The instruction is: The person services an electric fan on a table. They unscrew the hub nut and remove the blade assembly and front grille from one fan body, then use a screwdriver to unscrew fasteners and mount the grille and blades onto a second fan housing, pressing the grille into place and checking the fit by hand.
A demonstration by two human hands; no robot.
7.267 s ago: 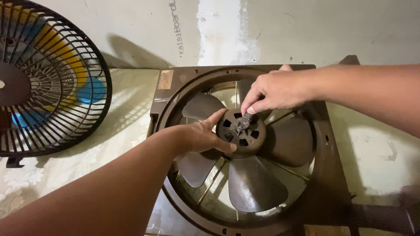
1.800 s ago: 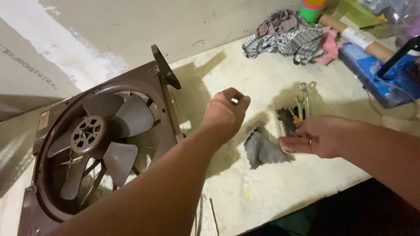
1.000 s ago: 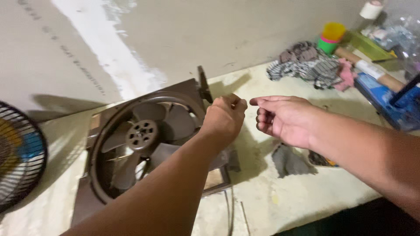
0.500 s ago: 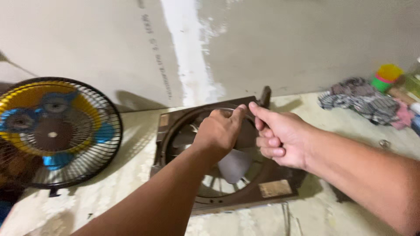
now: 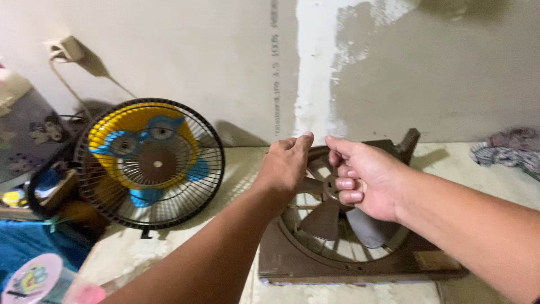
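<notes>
A brown square exhaust fan [image 5: 292, 264] with grey-brown blades [image 5: 323, 219] lies flat on the pale tabletop by the wall. Both my hands hover over its far left part. My left hand [image 5: 286, 164] is seen from the back with thumb and fingers drawn together; whatever is inside them is hidden. My right hand [image 5: 363, 179] is just to its right, index finger stretched toward the left hand's fingertips and the other fingers curled in. Nothing shows in that hand. The fingertips of the two hands are almost touching.
A round fan with a black wire grille [image 5: 151, 163] and yellow and blue parts leans against the wall at left. A wall socket [image 5: 62, 48] with a cable hangs above it. Crumpled cloth [image 5: 509, 152] lies at far right. A pink-lidded container [image 5: 34, 278] sits bottom left.
The view has swung left, bringing the round grille fan fully into sight. My hands, which came together over the exhaust fan a second ago, stay close together above it.
</notes>
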